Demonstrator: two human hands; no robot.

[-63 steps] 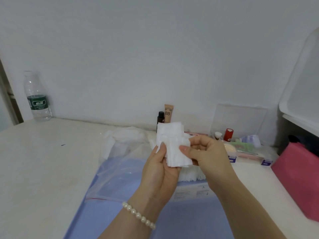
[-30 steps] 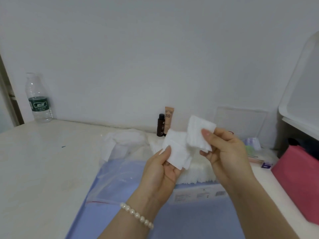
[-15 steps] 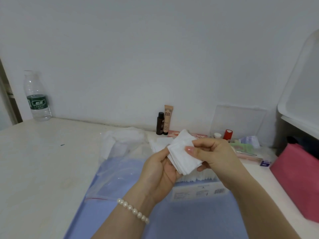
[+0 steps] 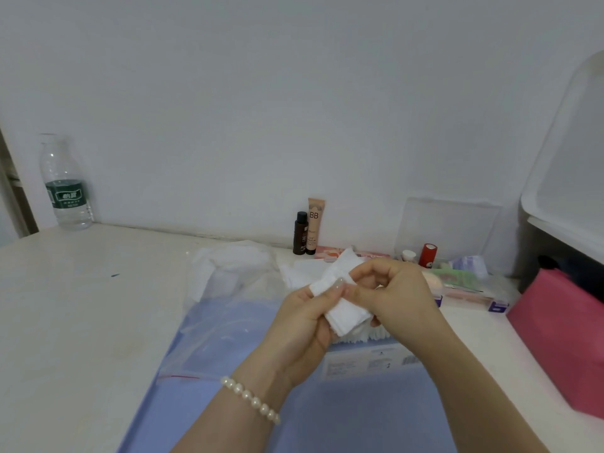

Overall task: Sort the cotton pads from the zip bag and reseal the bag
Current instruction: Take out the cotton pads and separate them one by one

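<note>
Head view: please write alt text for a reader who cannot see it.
Two hands, left hand and right hand, hold a small stack of white cotton pads above a clear zip bag lying on a blue mat. A water bottle and two cosmetic tubes stand on the table by the wall.

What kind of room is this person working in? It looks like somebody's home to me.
Probably a home dressing or vanity corner, though I can't be sure. A BB cream tube and small dark bottle stand against the wall, beside a clear box of cosmetics.
</note>
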